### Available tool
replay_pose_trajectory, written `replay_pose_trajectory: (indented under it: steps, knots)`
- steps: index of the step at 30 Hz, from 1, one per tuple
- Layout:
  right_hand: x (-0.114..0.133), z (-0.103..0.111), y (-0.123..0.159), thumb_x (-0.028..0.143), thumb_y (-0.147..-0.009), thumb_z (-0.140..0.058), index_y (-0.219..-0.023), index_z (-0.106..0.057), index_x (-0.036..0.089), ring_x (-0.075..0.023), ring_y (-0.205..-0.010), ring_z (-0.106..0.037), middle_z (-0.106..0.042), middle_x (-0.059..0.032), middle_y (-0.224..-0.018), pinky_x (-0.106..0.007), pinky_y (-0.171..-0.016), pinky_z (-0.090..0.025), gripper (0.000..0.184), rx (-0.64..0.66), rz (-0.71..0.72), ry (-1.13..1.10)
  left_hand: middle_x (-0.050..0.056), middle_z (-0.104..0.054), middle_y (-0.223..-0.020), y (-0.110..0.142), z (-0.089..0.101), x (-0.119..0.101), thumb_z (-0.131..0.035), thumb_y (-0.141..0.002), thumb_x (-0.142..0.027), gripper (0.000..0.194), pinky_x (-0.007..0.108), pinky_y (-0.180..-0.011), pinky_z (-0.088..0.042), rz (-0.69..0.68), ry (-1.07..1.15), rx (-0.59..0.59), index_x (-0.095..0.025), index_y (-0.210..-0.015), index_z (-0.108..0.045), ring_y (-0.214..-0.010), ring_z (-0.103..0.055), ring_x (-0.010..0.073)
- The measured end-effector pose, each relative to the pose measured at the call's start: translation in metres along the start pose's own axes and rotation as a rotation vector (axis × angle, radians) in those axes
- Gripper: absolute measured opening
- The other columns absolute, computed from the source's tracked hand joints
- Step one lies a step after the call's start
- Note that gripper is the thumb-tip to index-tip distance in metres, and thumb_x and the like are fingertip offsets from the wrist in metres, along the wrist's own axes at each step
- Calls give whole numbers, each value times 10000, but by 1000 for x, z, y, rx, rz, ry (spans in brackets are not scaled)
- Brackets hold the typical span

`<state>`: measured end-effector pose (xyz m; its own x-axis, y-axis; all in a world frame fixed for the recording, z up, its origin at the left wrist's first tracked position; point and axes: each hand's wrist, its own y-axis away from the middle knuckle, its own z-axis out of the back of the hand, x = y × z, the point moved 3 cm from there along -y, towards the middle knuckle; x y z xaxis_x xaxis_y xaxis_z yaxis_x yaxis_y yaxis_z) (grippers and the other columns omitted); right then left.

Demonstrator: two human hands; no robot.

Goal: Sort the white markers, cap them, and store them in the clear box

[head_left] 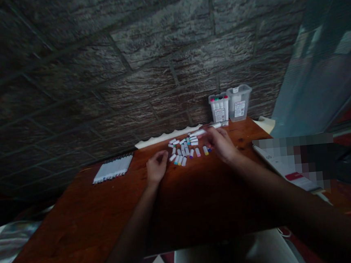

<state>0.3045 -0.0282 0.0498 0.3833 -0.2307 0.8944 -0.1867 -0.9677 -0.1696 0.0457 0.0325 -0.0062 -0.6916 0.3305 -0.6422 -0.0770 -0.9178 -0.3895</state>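
Many short white marker caps (183, 150) with coloured ends lie in a loose cluster on the wooden table. At the cluster's left edge rests my left hand (157, 166), its fingers curled and the thumb and forefinger close together; anything between them is too small to see. My right hand (221, 142) is bent over the right side of the caps with its fingers curled. White markers (221, 124) lie just behind that hand, partly covered by it. Whether the fingers grip a marker or a cap is hidden.
A row of white markers (113, 169) lies side by side at the left. Toward the back right stand a clear box of markers (219, 109) and a second clear box (240, 103). Wavy-edged white paper (170, 136) lines the wall. A flat printed box (299, 178) is at the right.
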Motion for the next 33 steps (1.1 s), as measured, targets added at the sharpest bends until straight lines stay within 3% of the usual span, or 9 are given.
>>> replay_pose_trajectory:
  steps: [5,10,13,17,19,23,27,33]
  knots:
    - [-4,1,1,460,-771,-573,-637,-629,162,-83,-405,-325,-439,45,-408,-245,-428,-215,331,23,-34,66,54,-760,-846,-29,-7,-12,-609,-790,-554,385,294,-703,-482,95,-201,278,-215,-879,-770,-795,-686,229]
    - [-5,3,0,478,-782,-558,-622,-629,164,-83,-407,-322,-398,55,-411,-246,-427,-222,359,42,-17,100,25,-701,-645,-44,-9,-18,-658,-745,-475,300,262,-573,-405,148,-145,355,-193,-712,-756,-655,-625,193]
    - [-6,3,1,476,-777,-556,-627,-633,164,-83,-410,-334,-406,55,-420,-243,-430,-236,354,21,-11,138,24,-701,-687,-37,-2,-14,-727,-701,-426,261,240,-575,-404,263,166,339,-169,-749,-746,-648,-605,162]
    - [-8,-2,6,505,-771,-583,-627,-631,166,-82,-404,-344,-406,59,-417,-241,-438,-254,371,42,-35,198,39,-719,-884,-17,10,-13,-757,-729,-311,236,207,-625,-459,530,833,358,-170,-914,-715,-725,-625,119]
    - [-10,-6,10,511,-768,-602,-627,-635,164,-84,-409,-357,-418,55,-421,-241,-439,-258,376,63,-55,203,41,-709,-894,-8,16,-18,-726,-772,-249,186,208,-651,-483,599,1092,364,-171,-938,-694,-750,-636,114]
    - [-12,-13,16,522,-772,-626,-662,-654,159,-86,-427,-373,-448,48,-445,-241,-449,-272,381,112,-46,187,28,-688,-869,0,20,-38,-688,-814,-203,233,243,-700,-517,493,1380,441,-203,-1044,-651,-783,-647,130]
    - [-11,-16,19,524,-747,-677,-696,-659,158,-82,-434,-358,-448,56,-468,-244,-446,-261,369,130,-11,175,18,-682,-865,6,14,-52,-730,-784,-205,330,269,-716,-528,422,1402,495,-228,-1095,-622,-797,-650,141]
    - [-10,-19,20,514,-755,-681,-786,-681,173,-86,-456,-366,-495,45,-530,-243,-449,-273,342,157,-8,172,9,-692,-903,10,8,-61,-746,-771,-269,205,223,-688,-510,360,1282,338,-187,-910,-620,-734,-614,97]
